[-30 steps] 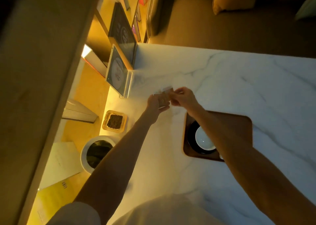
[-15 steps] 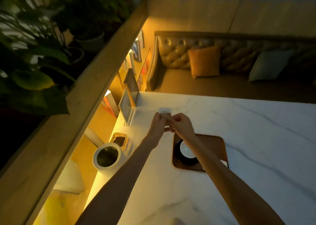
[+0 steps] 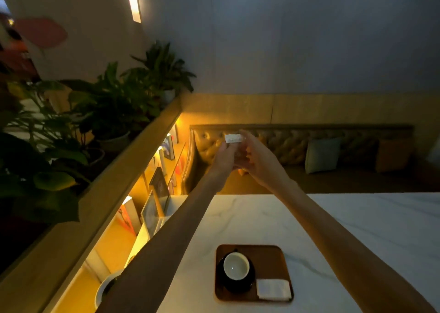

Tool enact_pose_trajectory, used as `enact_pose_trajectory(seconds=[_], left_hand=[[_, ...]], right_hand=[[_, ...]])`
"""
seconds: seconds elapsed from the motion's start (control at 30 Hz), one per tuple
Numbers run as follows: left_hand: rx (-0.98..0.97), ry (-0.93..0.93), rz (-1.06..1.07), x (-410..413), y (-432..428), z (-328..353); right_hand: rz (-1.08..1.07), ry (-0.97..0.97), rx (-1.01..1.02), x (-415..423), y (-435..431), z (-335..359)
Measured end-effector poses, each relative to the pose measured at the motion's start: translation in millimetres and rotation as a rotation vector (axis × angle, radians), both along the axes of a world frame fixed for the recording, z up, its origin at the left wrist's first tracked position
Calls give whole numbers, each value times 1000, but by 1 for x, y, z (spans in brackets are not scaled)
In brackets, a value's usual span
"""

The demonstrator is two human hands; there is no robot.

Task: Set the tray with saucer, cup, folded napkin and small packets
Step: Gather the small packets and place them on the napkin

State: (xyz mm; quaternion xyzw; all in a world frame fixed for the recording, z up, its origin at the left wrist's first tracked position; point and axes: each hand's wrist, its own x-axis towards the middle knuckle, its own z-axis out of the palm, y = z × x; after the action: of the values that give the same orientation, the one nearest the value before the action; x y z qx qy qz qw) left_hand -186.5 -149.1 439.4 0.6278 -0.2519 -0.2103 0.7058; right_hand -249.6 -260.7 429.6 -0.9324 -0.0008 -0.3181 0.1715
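Packets (image 3: 233,138), small and white, are pinched at the fingertips of both hands, raised well above the table (image 3: 357,220) beyond its far edge. Left hand (image 3: 225,157) clamps them from below; right hand (image 3: 256,157) closes on their right end. Tray (image 3: 269,255) near the front edge already carries cup (image 3: 236,266) on saucer (image 3: 238,286) at its left, napkin (image 3: 273,289) in its front right corner. Step in hand, by judgement: packets last; next, lowering them onto bare tray.

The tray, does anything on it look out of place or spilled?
Nothing stands out. The tray sits flat on the marble table, cup upright on its dark saucer, folded napkin in the near corner. The packets are missing, held up in both hands.
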Motion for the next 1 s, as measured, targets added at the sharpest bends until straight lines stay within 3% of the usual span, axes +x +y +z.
enact_pose_trajectory(seconds=[0.1,0.23,0.47,0.7,1.0], left_hand=[[-49,-13,-42,-10,-9,24],[-195,123,-72,-20,-15,37],[-124,129,-93,-27,-24,35],[-298,231,-519,-7,-4,37],[-331,235,-523,2,-1,37]], right_hand=[[-18,-36,-132,-14,-13,26],[-27,-79,-229,-33,-18,45],[-75,-3,-289,-52,-25,44],[14,-56,-158,-59,-37,54],[41,-106,-254,-53,-29,61]])
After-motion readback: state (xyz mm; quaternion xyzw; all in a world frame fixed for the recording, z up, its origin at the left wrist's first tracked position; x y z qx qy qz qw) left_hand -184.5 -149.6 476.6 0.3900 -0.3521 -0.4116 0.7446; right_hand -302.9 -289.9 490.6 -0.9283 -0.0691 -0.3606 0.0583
